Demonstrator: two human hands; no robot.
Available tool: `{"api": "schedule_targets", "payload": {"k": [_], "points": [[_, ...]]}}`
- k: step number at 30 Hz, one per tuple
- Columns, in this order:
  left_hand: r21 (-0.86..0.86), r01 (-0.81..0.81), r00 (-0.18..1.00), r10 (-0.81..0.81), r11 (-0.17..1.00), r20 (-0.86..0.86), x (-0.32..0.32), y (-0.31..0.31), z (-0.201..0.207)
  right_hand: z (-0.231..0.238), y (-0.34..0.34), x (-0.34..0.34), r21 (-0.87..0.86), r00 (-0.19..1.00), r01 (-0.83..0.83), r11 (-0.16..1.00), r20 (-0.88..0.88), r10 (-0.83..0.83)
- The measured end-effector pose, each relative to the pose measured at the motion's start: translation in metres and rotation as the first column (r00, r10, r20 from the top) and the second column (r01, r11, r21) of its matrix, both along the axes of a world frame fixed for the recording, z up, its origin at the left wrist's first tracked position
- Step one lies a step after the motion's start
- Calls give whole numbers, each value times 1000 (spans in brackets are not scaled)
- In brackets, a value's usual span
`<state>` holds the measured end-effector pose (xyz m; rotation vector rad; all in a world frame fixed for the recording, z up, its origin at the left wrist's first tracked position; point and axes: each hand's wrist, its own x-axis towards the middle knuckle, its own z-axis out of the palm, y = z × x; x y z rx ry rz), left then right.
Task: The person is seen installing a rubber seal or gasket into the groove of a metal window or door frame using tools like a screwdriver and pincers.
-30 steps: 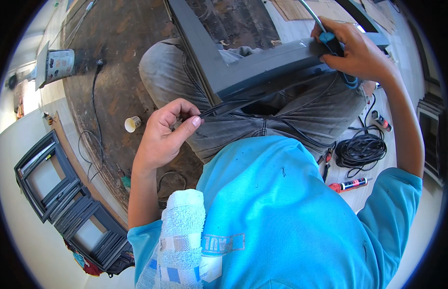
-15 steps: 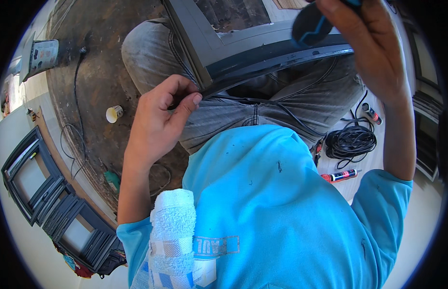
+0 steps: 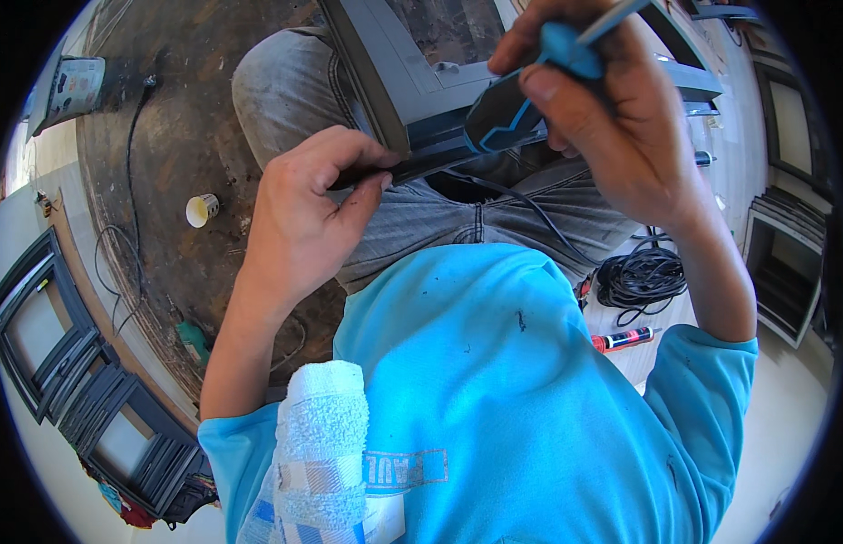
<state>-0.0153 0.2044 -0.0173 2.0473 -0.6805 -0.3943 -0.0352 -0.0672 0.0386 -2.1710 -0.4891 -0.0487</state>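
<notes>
Grey boxed lettering sits on the blue shirt [image 3: 530, 390], on the body side of the grey frame [image 3: 421, 102], and next to it hangs a rolled pale towel [image 3: 321, 435]. More print: a dark label on the red-ended tube [image 3: 625, 339], off to the frame's near right, and small printed marks on the pale container [image 3: 77, 86] well to its left, all too small to read.

The frame itself lies across the jeans [image 3: 285, 91], and here's the action at its near left corner: the left hand [image 3: 312, 204] has thumb and forefinger pinched on a black strip [image 3: 430, 161] along the frame's near edge. The right hand [image 3: 612, 127], over the frame's near bar, is wrapped around a black-and-blue screwdriver [image 3: 505, 111], shaft up and away, handle butt over that bar; whether it touches, I can't tell.

Around the frame: a paper cup [image 3: 202, 210] and a power cable [image 3: 136, 163] to the left, a coil of black cord [image 3: 641, 279] to the near right, stacked frames [image 3: 40, 317] far left, more leaning frames [image 3: 784, 254] far right.

Stained brown floor [image 3: 194, 118] stretches left of the frame and shows through its opening; the handle and right hand block part of the near bar.
</notes>
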Motion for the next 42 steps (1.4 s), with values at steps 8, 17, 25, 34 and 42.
{"api": "schedule_targets", "payload": {"k": [8, 17, 25, 34, 42], "points": [[-83, 49, 976, -66, 995, -208, 7, 3, -11, -20, 2, -17, -90, 994, -84, 992, -84, 76], [-310, -25, 864, -136, 950, -485, 9, 9, -41, -15, 8, -16, -61, 999, -13, 998, 41, 15], [-479, -172, 785, -175, 861, -595, 0, 5, -56, -16, 3, -14, -171, 982, -14, 985, 182, 45], [-284, -167, 698, -91, 944, -711, 11, 4, -40, -22, -14, -9, 177, 995, 95, 980, -5, -95], [-155, -227, 546, -6, 962, -838, 20, -7, -25, -20, -10, -7, 326, 952, 152, 933, 206, -227]]}}
